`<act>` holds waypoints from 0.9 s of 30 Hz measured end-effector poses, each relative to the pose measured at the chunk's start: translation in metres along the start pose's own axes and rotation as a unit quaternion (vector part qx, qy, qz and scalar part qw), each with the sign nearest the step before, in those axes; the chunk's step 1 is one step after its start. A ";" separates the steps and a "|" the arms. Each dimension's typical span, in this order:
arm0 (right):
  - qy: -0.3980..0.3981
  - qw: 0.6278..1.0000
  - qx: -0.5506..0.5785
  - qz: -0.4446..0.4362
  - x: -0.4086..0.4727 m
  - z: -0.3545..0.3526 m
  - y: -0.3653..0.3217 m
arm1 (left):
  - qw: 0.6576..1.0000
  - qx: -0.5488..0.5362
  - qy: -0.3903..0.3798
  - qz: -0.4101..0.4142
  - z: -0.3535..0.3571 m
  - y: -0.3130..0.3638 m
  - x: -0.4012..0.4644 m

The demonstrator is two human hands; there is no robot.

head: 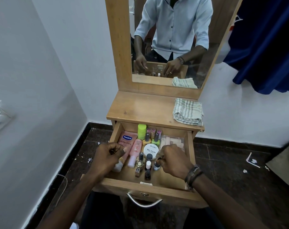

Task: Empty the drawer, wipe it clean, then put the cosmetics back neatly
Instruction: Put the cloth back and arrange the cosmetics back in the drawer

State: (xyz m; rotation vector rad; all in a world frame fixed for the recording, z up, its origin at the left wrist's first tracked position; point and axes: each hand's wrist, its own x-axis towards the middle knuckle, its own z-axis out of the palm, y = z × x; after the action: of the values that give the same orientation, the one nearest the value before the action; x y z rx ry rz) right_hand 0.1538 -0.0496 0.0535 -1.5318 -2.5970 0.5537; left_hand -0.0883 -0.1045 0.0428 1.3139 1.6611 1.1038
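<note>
The wooden drawer (pixel 191 151) is pulled out and holds cosmetics: a pink Vaseline tube (pixel 126 139), a pink bottle (pixel 135 150), a white nail polish remover jar (pixel 151 150), a green bottle (pixel 141 131) and several small nail polish bottles (pixel 141 164). My left hand (pixel 107 156) hovers over the drawer's left side, fingers curled, nothing clearly in it. My right hand (pixel 172 160) pinches the cap of a small clear bottle (pixel 156 165) standing near the middle. A folded striped cloth (pixel 188 112) lies on the dresser top (pixel 140 108).
A mirror (pixel 170 38) in a wooden frame rises behind the dresser top and reflects a person's arms. White walls close in at left and behind. A blue curtain (pixel 264 47) hangs at right. The dark floor (pixel 231 162) has scraps of paper.
</note>
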 end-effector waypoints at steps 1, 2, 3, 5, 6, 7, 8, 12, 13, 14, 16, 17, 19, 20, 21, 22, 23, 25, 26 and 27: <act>0.001 1.000 -0.002 0.005 0.000 0.002 -0.001 | 1.000 0.000 0.001 0.000 0.000 0.000 0.000; 0.006 1.000 -0.007 0.007 0.000 0.003 -0.002 | 1.000 0.001 0.001 0.002 0.000 0.000 -0.001; 0.009 1.000 -0.015 0.008 0.001 0.004 -0.003 | 1.000 0.003 0.001 0.003 0.000 0.000 0.000; 0.023 0.999 -0.036 0.007 0.002 0.006 -0.006 | 1.000 0.010 0.001 0.006 0.000 0.000 0.000; 0.029 0.999 -0.044 0.007 0.002 0.006 -0.007 | 1.000 0.012 0.001 0.007 0.000 0.000 0.000; 0.032 0.998 -0.051 0.007 0.003 0.006 -0.009 | 1.000 0.015 0.001 0.009 0.000 0.000 0.000; 0.033 0.998 -0.061 0.009 0.003 0.007 -0.010 | 1.000 0.015 0.001 0.011 0.000 0.001 0.000; 0.047 0.996 -0.076 0.016 0.002 0.008 -0.017 | 1.000 0.026 0.001 0.015 0.000 0.002 -0.001; 0.048 0.996 -0.076 0.018 0.002 0.009 -0.018 | 0.999 0.029 0.002 0.015 -0.001 0.002 -0.001; 0.049 0.996 -0.077 0.020 0.002 0.009 -0.018 | 0.999 0.032 0.003 0.016 -0.001 0.001 0.000; 0.051 0.995 -0.080 0.022 0.001 0.008 -0.018 | 0.999 0.035 0.003 0.016 0.000 0.002 -0.001; 0.051 0.995 -0.082 0.020 0.000 0.007 -0.019 | 0.999 0.032 0.004 0.015 0.001 0.003 -0.001; 0.053 0.994 -0.090 0.015 -0.003 0.006 -0.020 | 0.999 0.031 0.010 0.012 0.002 0.005 -0.001; 0.055 0.994 -0.093 0.014 -0.004 0.005 -0.021 | 0.999 0.032 0.014 0.016 0.002 0.006 -0.002; 0.058 0.994 -0.093 0.011 -0.006 0.005 -0.022 | 0.999 0.034 0.020 0.024 0.002 0.007 -0.002; 0.061 0.994 -0.089 0.009 -0.007 0.004 -0.022 | 0.998 0.037 0.030 0.034 0.002 0.008 -0.003; 0.065 0.994 -0.084 0.007 -0.008 0.003 -0.022 | 0.997 0.038 0.044 0.044 0.002 0.010 -0.004; 0.076 0.995 -0.065 0.007 -0.011 0.000 -0.020 | 0.994 0.029 0.086 0.055 0.003 0.015 -0.009; 0.092 0.994 -0.051 0.007 -0.014 -0.001 -0.018 | 0.992 0.017 0.112 0.053 0.005 0.019 -0.013; 0.118 0.992 -0.037 0.004 -0.016 -0.002 -0.017 | 0.989 0.004 0.138 0.050 0.007 0.024 -0.018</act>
State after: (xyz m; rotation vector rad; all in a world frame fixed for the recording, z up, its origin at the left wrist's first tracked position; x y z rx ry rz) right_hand 0.1488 -0.0702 0.0633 -1.5242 -2.4581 0.2616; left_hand -0.0697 -0.1186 0.0638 1.3072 1.8140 1.3928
